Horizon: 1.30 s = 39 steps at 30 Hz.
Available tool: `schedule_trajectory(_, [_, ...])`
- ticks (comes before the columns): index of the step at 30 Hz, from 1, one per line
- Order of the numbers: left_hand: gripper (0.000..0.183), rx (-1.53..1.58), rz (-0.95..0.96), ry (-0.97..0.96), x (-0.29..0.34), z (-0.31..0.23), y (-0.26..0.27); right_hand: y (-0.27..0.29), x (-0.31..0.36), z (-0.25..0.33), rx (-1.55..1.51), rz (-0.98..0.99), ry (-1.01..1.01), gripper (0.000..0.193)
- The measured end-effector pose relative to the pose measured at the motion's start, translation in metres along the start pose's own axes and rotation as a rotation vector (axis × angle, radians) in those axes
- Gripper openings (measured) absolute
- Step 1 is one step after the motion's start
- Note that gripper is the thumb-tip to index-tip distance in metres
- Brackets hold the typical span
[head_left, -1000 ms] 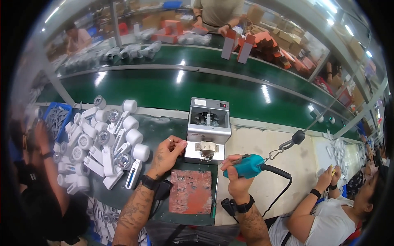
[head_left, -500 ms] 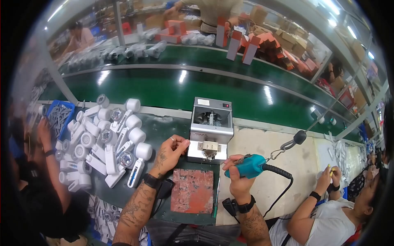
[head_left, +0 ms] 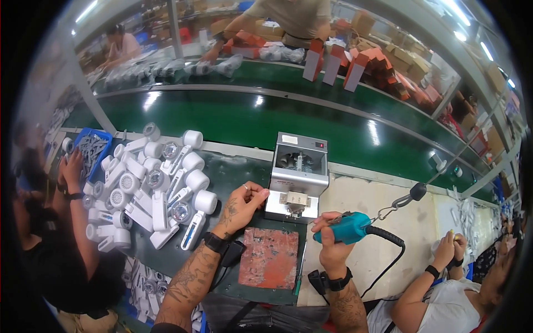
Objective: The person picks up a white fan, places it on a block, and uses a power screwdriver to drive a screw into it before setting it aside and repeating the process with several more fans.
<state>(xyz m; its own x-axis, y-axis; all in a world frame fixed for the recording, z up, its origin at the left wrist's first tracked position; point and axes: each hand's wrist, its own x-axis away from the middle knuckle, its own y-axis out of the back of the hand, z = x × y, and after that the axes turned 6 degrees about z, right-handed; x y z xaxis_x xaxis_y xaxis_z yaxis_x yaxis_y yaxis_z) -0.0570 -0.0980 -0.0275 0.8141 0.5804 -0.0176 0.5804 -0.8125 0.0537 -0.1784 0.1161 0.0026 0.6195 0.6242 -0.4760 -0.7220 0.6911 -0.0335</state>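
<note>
My right hand (head_left: 335, 250) grips a teal electric screwdriver (head_left: 348, 227), which lies sideways above the pale board. The driver hangs from a metal hook, and a black cable trails from its back end. My left hand (head_left: 240, 208) is closed in a pinch beside the left edge of a grey metal screw feeder (head_left: 300, 180). Whatever is between its fingertips, if anything, is too small to make out. Loose small screws show in the feeder's top bin. Closer to me lies a worn reddish square mat (head_left: 269, 258).
A heap of white shower heads (head_left: 150, 188) covers the bench at left, beside a blue bin (head_left: 94, 150) of grey parts. Beyond runs a green conveyor belt (head_left: 222, 119). Co-workers sit at both sides; another stands across the belt near orange-and-white boxes (head_left: 333, 64).
The whole view has shifted, so the bench appears farther right. My hands hold nearly the same pose. Across the belt, a person's arm now reaches left to the bagged items.
</note>
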Motion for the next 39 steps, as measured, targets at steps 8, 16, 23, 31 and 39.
schedule_trajectory(8, [0.019, 0.011, -0.034, -0.021, 0.003, 0.000, 0.003, -0.002, 0.003, -0.007, -0.044, 0.026, -0.016, 0.034])
schedule_trajectory(16, [0.018, 0.020, -0.023, -0.003, 0.001, -0.003, -0.001, 0.003, 0.004, -0.007, -0.047, 0.034, -0.029, 0.031])
schedule_trajectory(23, [0.018, 0.007, -0.018, -0.021, 0.000, 0.000, -0.001, 0.001, 0.001, 0.000, -0.098, 0.024, -0.058, 0.044])
schedule_trajectory(31, [0.017, -0.014, -0.020, -0.045, -0.001, 0.004, -0.002, -0.001, -0.003, 0.005, -0.027, -0.006, 0.022, 0.057])
schedule_trajectory(39, [0.017, 0.010, -0.014, -0.023, -0.001, 0.004, 0.000, 0.002, -0.004, 0.002, -0.033, 0.088, 0.011, 0.055])
